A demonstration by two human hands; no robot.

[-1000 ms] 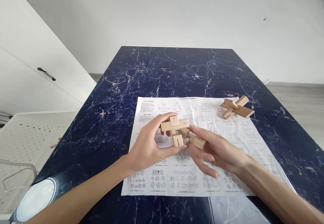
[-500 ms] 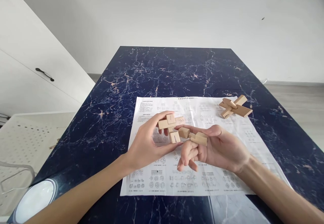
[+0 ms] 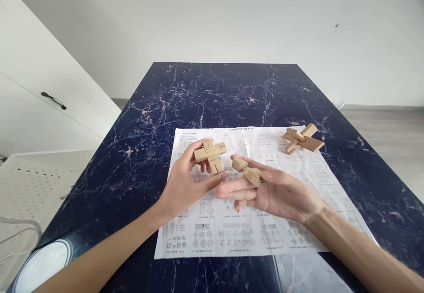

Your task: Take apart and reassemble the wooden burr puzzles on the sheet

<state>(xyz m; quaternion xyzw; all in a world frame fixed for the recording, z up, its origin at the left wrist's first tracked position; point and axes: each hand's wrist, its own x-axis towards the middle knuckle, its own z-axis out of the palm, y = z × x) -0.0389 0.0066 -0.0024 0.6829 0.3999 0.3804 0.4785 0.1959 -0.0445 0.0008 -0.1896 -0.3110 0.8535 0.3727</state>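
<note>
Between the thumb and fingers of my left hand (image 3: 185,180) is a cross of interlocked wooden puzzle pieces (image 3: 209,151), with dark marks on some faces. My right hand (image 3: 274,191) is palm up to its right, holding a notched wooden puzzle piece (image 3: 253,176) under the thumb and along the fingers. The two are apart. Part of the notched piece is hidden by my thumb. Beneath both hands lies a printed instruction sheet (image 3: 245,251) with rows of small diagrams.
Another assembled wooden cross (image 3: 303,139) lies on the sheet's upper right corner. The dark blue marbled table (image 3: 212,94) extends beyond the sheet. A round white object (image 3: 43,266) is at the lower left, beside a white perforated surface (image 3: 29,195). A white cabinet (image 3: 39,63) stands at left.
My left hand has shifted left with the wooden cross, away from the notched piece. My right hand's fingers have straightened, and the notched piece has turned in them.
</note>
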